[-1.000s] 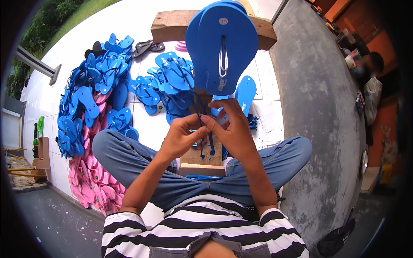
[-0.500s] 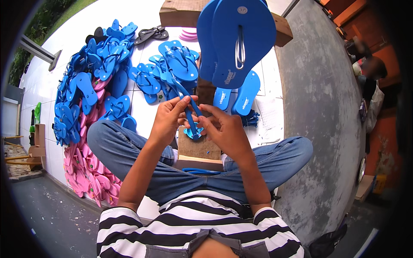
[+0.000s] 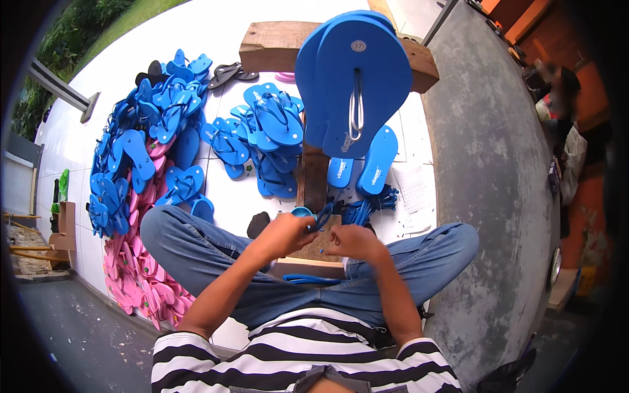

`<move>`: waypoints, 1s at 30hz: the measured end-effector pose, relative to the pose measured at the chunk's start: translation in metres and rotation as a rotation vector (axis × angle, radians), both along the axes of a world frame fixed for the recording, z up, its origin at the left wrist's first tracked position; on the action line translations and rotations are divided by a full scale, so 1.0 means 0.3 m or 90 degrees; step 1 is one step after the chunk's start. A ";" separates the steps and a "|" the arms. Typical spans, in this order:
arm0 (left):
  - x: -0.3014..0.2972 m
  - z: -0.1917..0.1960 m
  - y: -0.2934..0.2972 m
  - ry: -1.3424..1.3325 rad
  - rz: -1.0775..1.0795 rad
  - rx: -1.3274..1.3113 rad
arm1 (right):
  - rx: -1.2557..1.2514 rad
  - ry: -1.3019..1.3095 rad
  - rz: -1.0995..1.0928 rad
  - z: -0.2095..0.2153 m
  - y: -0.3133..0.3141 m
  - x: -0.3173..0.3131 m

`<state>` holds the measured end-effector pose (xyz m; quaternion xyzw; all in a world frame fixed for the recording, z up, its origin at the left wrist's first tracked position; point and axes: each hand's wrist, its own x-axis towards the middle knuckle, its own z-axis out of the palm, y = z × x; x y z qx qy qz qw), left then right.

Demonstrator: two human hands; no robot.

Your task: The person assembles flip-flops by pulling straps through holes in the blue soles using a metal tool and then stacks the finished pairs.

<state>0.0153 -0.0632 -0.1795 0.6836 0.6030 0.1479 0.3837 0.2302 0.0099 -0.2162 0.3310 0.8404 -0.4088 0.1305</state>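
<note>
My left hand point(image 3: 286, 237) is closed around a dark blue flip-flop strap point(image 3: 323, 216), whose looped end sticks out past the fingers. Close to its right, my right hand point(image 3: 357, 242) has its fingers curled in; whatever they hold, if anything, is hidden. Both hands are over a small wooden block point(image 3: 331, 229) between my crossed legs. A round light-blue object point(image 3: 301, 211) shows just beyond my left fingers. In front of me, blue flip-flop soles point(image 3: 360, 59) hang against a wooden stand's crossbar point(image 3: 275, 46), with a looped metal wire point(image 3: 356, 111) on their face.
Blue flip-flops point(image 3: 278, 118) are heaped ahead on white tiles. A long pile of blue flip-flops point(image 3: 134, 137) and pink flip-flops point(image 3: 141, 281) lies at left. Loose blue straps point(image 3: 367, 208) and two soles point(image 3: 379, 160) lie right of the wooden post point(image 3: 312, 180). Another person point(image 3: 563, 98) is far right.
Both hands have moved down toward me and apart. The strap, earlier stretched up between both hands, is now bunched in my left hand. The view has tilted slightly upward.
</note>
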 end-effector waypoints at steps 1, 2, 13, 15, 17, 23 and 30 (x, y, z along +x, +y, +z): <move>0.028 -0.068 -0.026 0.034 0.002 0.040 | 0.107 -0.051 -0.001 -0.106 -0.069 -0.005; 0.042 -0.141 -0.060 0.057 -0.050 -0.002 | 0.123 -0.144 0.052 -0.159 -0.128 -0.024; 0.141 -0.413 -0.143 0.189 -0.173 -0.097 | 0.124 -0.250 0.042 -0.425 -0.389 -0.102; 0.140 -0.414 -0.135 0.204 -0.201 -0.121 | 0.190 -0.207 0.167 -0.306 -0.369 -0.095; 0.123 -0.394 -0.125 0.241 -0.241 -0.149 | 0.265 -0.112 0.212 -0.165 -0.329 -0.095; 0.093 -0.367 -0.042 0.041 -0.290 -0.059 | 0.095 0.154 0.098 0.313 0.040 0.028; 0.051 0.025 0.058 -0.624 0.159 0.011 | -0.274 0.363 -0.273 0.459 0.134 -0.032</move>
